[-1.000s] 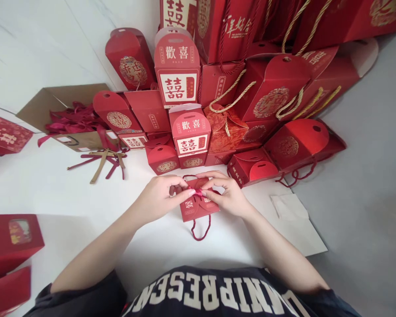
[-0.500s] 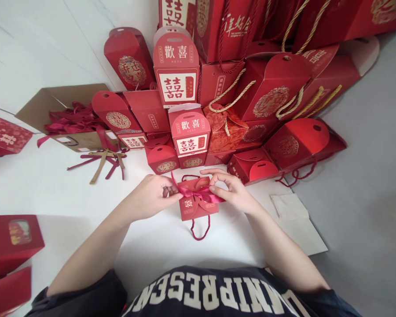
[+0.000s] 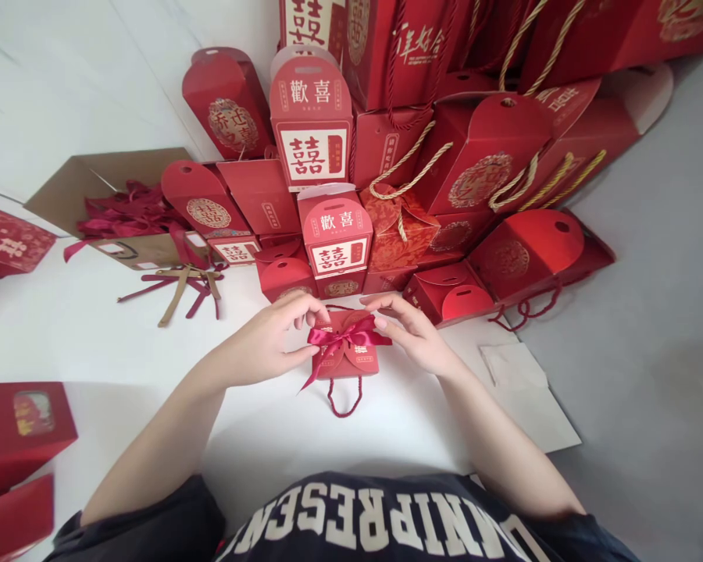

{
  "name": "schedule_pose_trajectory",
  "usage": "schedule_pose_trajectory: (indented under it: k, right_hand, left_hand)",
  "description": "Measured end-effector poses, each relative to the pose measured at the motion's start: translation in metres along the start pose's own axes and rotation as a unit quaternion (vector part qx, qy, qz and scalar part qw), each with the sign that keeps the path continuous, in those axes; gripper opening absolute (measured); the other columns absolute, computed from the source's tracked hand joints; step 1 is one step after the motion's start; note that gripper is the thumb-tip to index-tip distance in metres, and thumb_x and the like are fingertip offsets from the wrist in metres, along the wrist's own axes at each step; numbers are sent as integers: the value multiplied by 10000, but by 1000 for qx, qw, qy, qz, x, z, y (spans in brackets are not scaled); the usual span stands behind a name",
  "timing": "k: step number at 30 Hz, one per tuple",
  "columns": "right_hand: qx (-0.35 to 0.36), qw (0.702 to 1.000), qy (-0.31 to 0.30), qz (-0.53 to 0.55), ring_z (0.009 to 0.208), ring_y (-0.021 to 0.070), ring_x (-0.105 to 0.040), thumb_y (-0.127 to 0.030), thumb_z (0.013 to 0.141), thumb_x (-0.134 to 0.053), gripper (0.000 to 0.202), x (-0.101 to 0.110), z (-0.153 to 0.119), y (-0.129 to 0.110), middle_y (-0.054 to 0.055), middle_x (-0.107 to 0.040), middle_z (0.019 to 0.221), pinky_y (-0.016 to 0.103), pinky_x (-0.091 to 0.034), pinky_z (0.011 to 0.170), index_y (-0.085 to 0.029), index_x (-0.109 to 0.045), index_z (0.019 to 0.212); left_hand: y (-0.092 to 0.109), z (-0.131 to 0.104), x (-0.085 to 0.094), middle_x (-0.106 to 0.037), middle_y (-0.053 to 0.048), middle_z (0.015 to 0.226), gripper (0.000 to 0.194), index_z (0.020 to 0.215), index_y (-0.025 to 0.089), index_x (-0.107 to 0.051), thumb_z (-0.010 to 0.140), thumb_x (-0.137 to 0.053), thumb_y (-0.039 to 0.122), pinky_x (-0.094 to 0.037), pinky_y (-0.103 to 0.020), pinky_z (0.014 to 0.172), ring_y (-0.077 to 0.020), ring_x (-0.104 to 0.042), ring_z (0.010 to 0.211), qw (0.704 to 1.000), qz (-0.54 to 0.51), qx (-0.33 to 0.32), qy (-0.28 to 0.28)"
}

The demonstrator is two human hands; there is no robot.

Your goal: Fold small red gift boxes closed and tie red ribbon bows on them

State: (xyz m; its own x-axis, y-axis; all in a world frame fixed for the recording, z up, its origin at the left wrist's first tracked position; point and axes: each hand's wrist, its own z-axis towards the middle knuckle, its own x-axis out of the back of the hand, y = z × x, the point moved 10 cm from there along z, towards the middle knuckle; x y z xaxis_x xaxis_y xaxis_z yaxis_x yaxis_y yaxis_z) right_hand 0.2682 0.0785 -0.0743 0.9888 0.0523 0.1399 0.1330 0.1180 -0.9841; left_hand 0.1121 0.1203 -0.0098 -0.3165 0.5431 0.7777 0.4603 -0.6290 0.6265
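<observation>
Crimson satin bow [image 3: 347,336] atop a red cardboard box [image 3: 351,365] in the near middle sits between a spread left hand [image 3: 269,337] and a right hand [image 3: 417,336] whose grip I cannot tell, both close, perhaps to steady it.

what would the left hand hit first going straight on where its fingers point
Probably the ribbon bow on the small red box; its loop lies just ahead of the left hand, though depth is unclear.
</observation>
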Motion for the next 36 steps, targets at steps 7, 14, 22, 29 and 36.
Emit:
schedule_pose_trajectory:
  k: [7,14,22,29,36]
  right_hand:
    - [61,995,9,-72,1210,207,-554,-316,936,-580,138,-4,0,-16,68,-617,1245,382,-386,1060,-251,-628,1047]
    - [81,993,11,-80,1206,214,-555,-276,895,-634,80,-6,1,-21,78,-622,1236,389,-391,1048,-224,-585,858]
    - [72,993,19,-86,1201,224,-559,-310,903,-621,93,-4,1,-20,79,-623,1245,407,-387,1054,-228,-608,861]
    - [73,994,17,-82,1194,220,-561,-316,906,-618,105,-4,1,-19,77,-630,1226,400,-385,1053,-226,-611,852]
    - [69,996,-2,-58,1216,218,-551,-322,925,-592,151,-8,1,-20,72,-617,1272,411,-364,1081,-222,-601,812]
  left_hand:
    - [10,-8,-1,-562,-16,996,189,998,266,-690,901,-554,178,-441,-259,840,-143,-558,932,991,74,-105,-41]
    - [16,-11,4,-600,-18,832,265,1042,296,-732,934,-521,177,-429,-279,713,-146,-549,776,961,218,-168,37]
    - [28,-17,8,-634,-14,768,252,997,276,-736,877,-580,118,-430,-285,667,-142,-545,714,943,209,-243,94]
    - [25,-17,7,-663,-17,808,245,1045,249,-719,912,-545,141,-433,-293,694,-147,-543,735,938,241,-234,83]
    - [21,-9,6,-609,-41,863,189,932,224,-716,944,-536,279,-429,-306,722,-164,-548,788,935,291,-174,103]
